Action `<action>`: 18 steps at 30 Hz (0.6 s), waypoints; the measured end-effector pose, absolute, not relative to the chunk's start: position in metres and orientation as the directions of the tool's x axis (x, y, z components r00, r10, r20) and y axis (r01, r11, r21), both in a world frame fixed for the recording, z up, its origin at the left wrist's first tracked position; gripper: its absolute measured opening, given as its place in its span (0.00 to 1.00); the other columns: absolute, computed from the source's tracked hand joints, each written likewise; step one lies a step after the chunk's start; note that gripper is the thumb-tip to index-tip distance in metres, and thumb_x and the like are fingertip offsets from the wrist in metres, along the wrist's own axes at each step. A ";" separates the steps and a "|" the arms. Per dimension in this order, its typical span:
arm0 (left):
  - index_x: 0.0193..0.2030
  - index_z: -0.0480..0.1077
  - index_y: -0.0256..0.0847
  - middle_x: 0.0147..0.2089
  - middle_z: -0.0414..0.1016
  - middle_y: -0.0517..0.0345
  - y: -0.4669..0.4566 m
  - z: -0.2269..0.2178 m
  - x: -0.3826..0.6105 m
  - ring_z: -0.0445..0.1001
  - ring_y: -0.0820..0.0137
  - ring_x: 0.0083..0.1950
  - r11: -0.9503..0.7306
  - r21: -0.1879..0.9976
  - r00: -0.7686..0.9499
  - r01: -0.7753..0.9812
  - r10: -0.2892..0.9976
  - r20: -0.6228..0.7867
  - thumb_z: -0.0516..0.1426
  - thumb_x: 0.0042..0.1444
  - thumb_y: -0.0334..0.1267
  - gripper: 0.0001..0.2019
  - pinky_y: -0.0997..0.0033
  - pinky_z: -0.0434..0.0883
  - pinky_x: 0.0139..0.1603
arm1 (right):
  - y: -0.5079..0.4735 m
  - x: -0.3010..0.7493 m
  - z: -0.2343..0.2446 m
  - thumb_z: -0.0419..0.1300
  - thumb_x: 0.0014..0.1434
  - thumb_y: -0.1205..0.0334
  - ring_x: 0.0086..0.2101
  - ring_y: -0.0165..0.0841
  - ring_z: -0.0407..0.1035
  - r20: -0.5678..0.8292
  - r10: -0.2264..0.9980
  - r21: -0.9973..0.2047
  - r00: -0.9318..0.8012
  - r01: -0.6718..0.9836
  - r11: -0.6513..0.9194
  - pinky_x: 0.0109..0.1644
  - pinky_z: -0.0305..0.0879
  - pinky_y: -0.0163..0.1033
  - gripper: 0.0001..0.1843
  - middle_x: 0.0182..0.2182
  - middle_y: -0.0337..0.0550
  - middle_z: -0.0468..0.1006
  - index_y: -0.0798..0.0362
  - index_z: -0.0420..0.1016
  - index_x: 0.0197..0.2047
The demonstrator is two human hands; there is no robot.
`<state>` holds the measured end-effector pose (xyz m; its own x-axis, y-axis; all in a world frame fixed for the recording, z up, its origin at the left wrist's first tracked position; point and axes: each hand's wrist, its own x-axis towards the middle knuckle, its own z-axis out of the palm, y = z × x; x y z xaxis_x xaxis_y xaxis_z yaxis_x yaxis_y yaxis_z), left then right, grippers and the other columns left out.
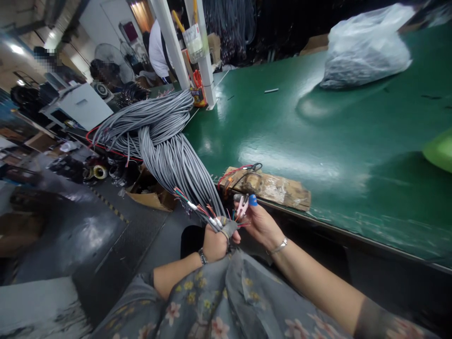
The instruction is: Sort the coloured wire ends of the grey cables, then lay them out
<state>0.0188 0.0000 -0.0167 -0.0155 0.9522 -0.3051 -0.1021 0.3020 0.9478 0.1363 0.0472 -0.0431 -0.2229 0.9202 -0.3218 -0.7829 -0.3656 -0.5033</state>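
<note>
A thick bundle of grey cables [183, 160] hangs over the table's edge toward my lap. My left hand [216, 244] is closed around the cable ends, where stripped coloured wires [181, 194] and white sleeves [214, 222] stick out. Grey wrapping covers one of its fingers. Close beside it, my right hand [264, 227] pinches a small pale pink clip [242, 207] near the thin wire ends. A blue cover [253, 200] sits on one fingertip of that hand. Whether the clip touches a wire, I cannot tell.
A worn wooden block [278, 190] lies along the edge of the green table [254, 127], with red and black leads [243, 170] on it. Farther back are a plastic bag [367, 47], a white post [209, 77] and a yellow meter [198, 96]. A person [158, 49] is in the background.
</note>
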 end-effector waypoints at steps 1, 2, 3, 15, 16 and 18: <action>0.17 0.67 0.37 0.15 0.69 0.58 0.000 -0.015 0.019 0.66 0.75 0.17 0.306 0.946 -0.019 -0.102 0.951 -0.310 0.64 0.42 0.50 0.19 0.76 0.64 0.21 | 0.047 0.136 -0.043 0.74 0.37 0.48 0.22 0.26 0.65 -0.323 0.921 -0.501 -0.218 -0.786 -0.362 0.28 0.64 0.32 0.19 0.23 0.37 0.77 0.53 0.77 0.25; 0.16 0.67 0.37 0.15 0.69 0.58 0.000 -0.014 0.020 0.66 0.75 0.17 0.310 0.945 -0.021 -0.101 0.949 -0.314 0.64 0.41 0.50 0.19 0.76 0.64 0.20 | 0.047 0.135 -0.043 0.73 0.38 0.48 0.22 0.26 0.66 -0.326 0.921 -0.499 -0.214 -0.788 -0.360 0.29 0.65 0.33 0.18 0.23 0.37 0.77 0.53 0.77 0.25; 0.16 0.67 0.37 0.14 0.69 0.58 0.000 -0.012 0.020 0.66 0.75 0.17 0.312 0.945 -0.019 -0.097 0.949 -0.315 0.64 0.41 0.50 0.19 0.76 0.64 0.20 | 0.047 0.135 -0.044 0.73 0.39 0.48 0.22 0.27 0.66 -0.331 0.920 -0.499 -0.212 -0.788 -0.361 0.29 0.65 0.33 0.18 0.23 0.37 0.77 0.53 0.77 0.26; 0.18 0.69 0.37 0.16 0.70 0.57 -0.006 -0.011 0.007 0.66 0.75 0.18 0.249 0.968 0.051 0.022 0.967 -0.249 0.63 0.45 0.50 0.19 0.76 0.63 0.21 | 0.035 0.158 -0.042 0.66 0.36 0.32 0.25 0.29 0.66 -0.265 0.828 -0.639 -0.494 -0.553 -0.534 0.29 0.63 0.34 0.32 0.26 0.41 0.75 0.54 0.77 0.32; 0.18 0.69 0.37 0.16 0.70 0.57 -0.007 -0.010 0.007 0.65 0.75 0.18 0.235 0.971 0.063 0.046 0.969 -0.238 0.63 0.45 0.51 0.19 0.76 0.63 0.21 | 0.033 0.162 -0.042 0.67 0.37 0.33 0.26 0.29 0.67 -0.263 0.811 -0.679 -0.522 -0.497 -0.541 0.29 0.63 0.34 0.32 0.26 0.42 0.75 0.55 0.77 0.32; 0.17 0.69 0.37 0.16 0.69 0.57 -0.007 -0.007 0.006 0.65 0.75 0.18 0.208 0.974 0.094 0.087 0.972 -0.216 0.63 0.44 0.53 0.20 0.75 0.63 0.22 | 0.029 0.165 -0.040 0.69 0.38 0.38 0.27 0.30 0.68 -0.254 0.797 -0.760 -0.548 -0.397 -0.515 0.30 0.63 0.35 0.29 0.26 0.43 0.76 0.56 0.75 0.32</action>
<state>0.0060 -0.0071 -0.0066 0.0939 0.9718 -0.2161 0.0870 0.2082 0.9742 0.1654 0.0290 -0.0401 -0.5476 0.7973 -0.2538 -0.3968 -0.5145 -0.7601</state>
